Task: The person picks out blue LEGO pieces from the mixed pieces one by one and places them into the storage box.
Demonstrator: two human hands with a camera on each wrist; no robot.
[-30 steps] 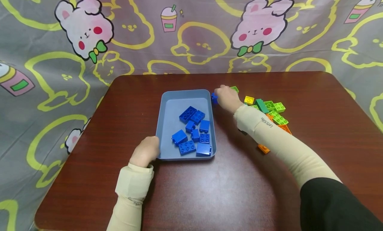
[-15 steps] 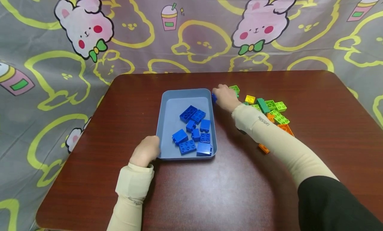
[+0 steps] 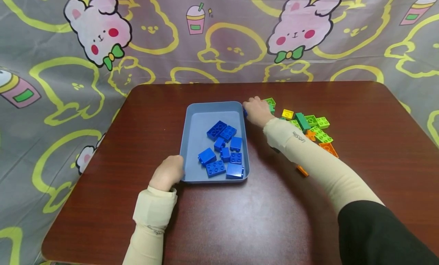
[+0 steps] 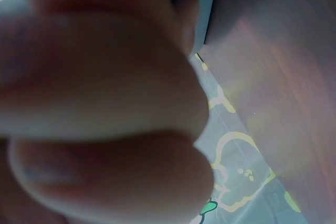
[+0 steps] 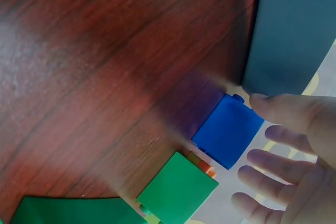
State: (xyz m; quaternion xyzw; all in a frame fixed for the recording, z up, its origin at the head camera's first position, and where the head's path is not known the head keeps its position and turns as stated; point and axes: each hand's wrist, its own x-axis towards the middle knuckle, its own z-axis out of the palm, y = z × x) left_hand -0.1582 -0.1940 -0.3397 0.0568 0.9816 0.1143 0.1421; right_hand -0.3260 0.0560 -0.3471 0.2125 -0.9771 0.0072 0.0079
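Observation:
My left hand grips the near left corner of a blue-grey tray; its curled fingers fill the left wrist view. Several blue toy bricks lie in the tray. Just outside the tray's far right side, my right hand reaches down to a single blue brick, mostly hidden in the head view. In the right wrist view its thumb meets that brick's upper corner, while the other fingers are spread loosely beside it with a gap.
A green brick stands close to the blue one. Right of the tray lie lime bricks, a yellow brick, a dark green brick and orange bricks. A patterned cloth hangs behind the brown table.
My right hand has shifted slightly left toward the tray, covering more of the blue brick and revealing more of the green bricks behind it. The left hand stays on the tray.

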